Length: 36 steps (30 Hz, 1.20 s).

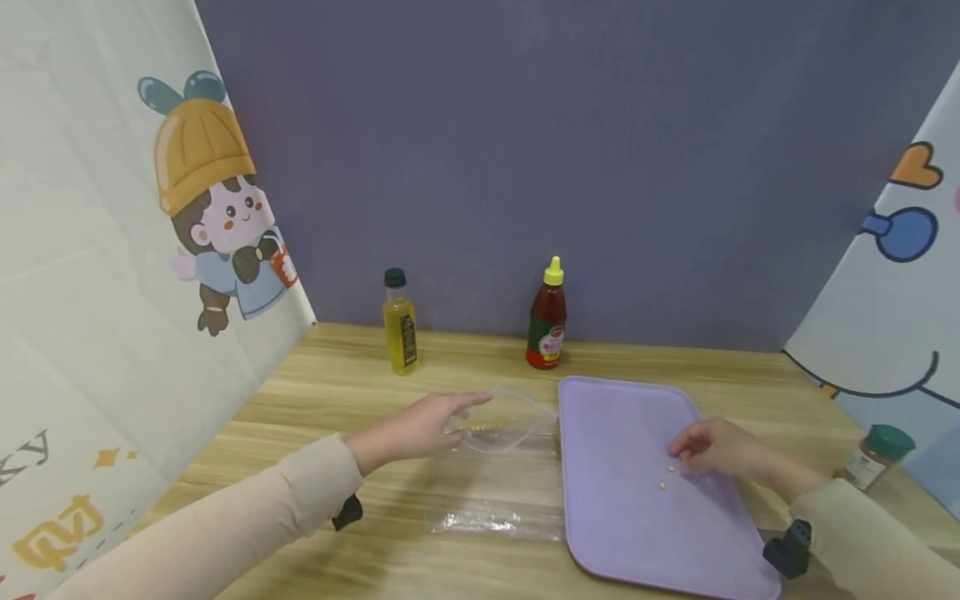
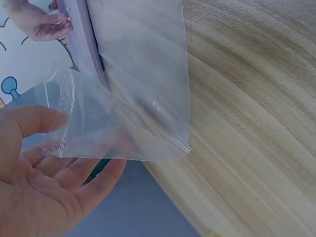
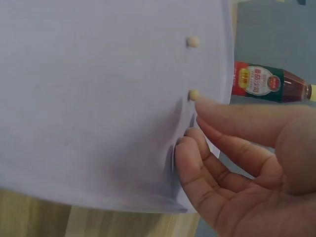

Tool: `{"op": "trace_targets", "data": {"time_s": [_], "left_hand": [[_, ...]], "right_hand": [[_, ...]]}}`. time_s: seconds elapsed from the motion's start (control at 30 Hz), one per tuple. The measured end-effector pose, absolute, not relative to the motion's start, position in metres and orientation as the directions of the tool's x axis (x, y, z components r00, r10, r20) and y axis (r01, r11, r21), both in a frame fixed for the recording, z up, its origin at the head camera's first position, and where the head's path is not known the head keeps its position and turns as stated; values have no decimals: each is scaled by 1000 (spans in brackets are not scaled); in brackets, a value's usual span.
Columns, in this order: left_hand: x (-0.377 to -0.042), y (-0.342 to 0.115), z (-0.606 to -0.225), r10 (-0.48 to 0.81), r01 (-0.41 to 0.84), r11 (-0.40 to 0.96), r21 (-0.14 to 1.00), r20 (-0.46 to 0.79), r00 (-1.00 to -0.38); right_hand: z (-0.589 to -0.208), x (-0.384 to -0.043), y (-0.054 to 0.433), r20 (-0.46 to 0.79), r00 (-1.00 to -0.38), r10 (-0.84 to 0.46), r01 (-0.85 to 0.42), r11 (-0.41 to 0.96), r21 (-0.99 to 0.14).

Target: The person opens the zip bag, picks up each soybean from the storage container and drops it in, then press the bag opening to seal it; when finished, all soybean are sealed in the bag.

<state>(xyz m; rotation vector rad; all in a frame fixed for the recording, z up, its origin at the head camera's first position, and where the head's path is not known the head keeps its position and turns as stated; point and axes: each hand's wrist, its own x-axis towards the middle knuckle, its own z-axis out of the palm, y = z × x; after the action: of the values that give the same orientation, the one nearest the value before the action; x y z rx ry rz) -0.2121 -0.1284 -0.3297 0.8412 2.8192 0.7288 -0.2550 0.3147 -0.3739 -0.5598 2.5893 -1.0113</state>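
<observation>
My left hand (image 1: 427, 427) holds a clear zip-lock bag (image 1: 491, 492) at its mouth, which gapes; the thumb (image 2: 52, 121) lies at the zip strip with the other fingers below. A row of small yellowish bits (image 1: 486, 426) shows through the plastic near the mouth. Over a lilac tray (image 1: 622, 517), my right hand (image 1: 720, 450) has loosely bent fingers, with nothing visible between them. Two small round beige beans (image 3: 193, 42) lie on the tray. The nearer bean (image 3: 194, 95) sits right by the thumb tip; whether they touch I cannot tell.
At the back stand an oil bottle (image 1: 401, 329) with a dark green cap and a red sauce bottle (image 1: 547, 325) with a yellow nozzle. A green-lidded shaker jar (image 1: 877, 457) is right of the tray. A grey backdrop (image 1: 525, 167) closes off the wooden table (image 1: 330, 358).
</observation>
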Motion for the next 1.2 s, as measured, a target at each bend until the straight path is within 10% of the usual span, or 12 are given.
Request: {"op": "trace_targets", "data": {"time_s": [0.63, 1.2], "left_hand": [[-211, -125, -334, 561, 514, 724, 461, 40, -827], [-213, -125, -334, 556, 514, 731, 448, 46, -830]], "right_hand": [[-377, -251, 292, -171, -944, -282, -129, 793, -596], [-332, -247, 256, -133, -896, -424, -155, 579, -801]]}}
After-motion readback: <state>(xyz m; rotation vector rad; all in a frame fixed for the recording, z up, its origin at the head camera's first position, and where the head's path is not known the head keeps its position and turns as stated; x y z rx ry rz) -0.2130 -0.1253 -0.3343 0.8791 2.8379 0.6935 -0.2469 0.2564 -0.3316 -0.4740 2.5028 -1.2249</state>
